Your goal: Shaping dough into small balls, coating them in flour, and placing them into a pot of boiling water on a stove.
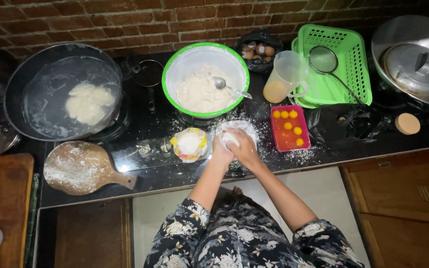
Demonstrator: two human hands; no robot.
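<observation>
White dough (234,130) lies under both my hands near the front edge of the black desk (333,149), in a patch of spilled flour. My left hand (221,149) and right hand (244,147) press side by side on it, fingers (230,134) curled around the lump. Just beside my left hand sits an open flour bag (189,144); just beside my right, a red tray of egg yolks (290,127). Behind stands a green-rimmed bowl (205,79) with a spoon.

I wear a dark, near-black garment printed all over with pale flowers and small leaves. Its short sleeves end above my elbows, loose at the hem, and both forearms are bare. The same floral cloth covers my lap. My fingers seem dusted white, though the dim light blurs them.
</observation>
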